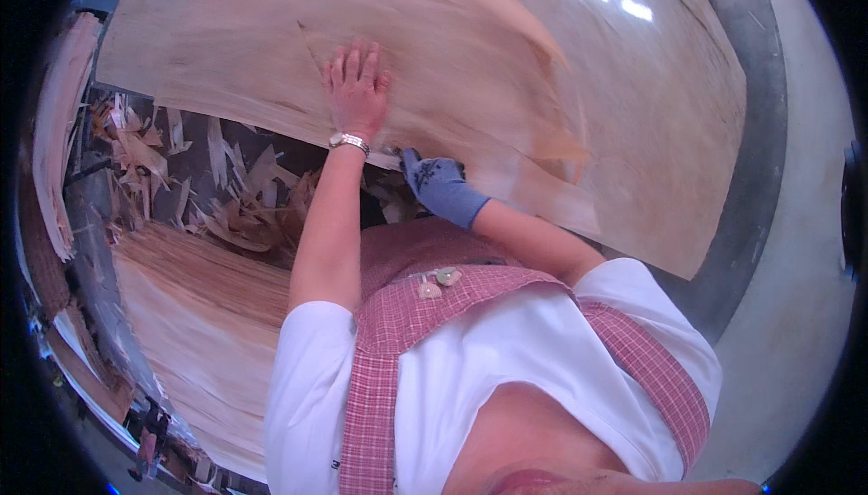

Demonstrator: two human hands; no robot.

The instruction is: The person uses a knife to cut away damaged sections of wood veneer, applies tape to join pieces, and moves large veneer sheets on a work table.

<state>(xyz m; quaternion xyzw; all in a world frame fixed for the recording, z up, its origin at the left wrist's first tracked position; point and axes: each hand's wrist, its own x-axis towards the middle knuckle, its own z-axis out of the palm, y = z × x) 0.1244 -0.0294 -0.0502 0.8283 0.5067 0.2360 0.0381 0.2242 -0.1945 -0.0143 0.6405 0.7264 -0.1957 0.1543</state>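
A large, thin sheet of wood veneer [452, 70] spreads out in front of me, pale brown with a dark slit near my left hand. My bare left hand [357, 88], with a metal-band watch [349, 141] at the wrist, lies flat on the sheet with its fingers stretched out. At the near edge of the veneer is my right hand [438, 186], in a blue-grey glove with dark patches. Its fingers are curled, the foremost one reaching to the sheet's edge. Whatever they grip there is too small and shadowed to make out.
Torn veneer scraps [244, 197] lie in the gap under the near edge. A stack of veneer sheets [199, 332] stands at the near left, beside my left arm. Long veneer strips [68, 133] stand along the far left. A grey floor [805, 224] runs along the right.
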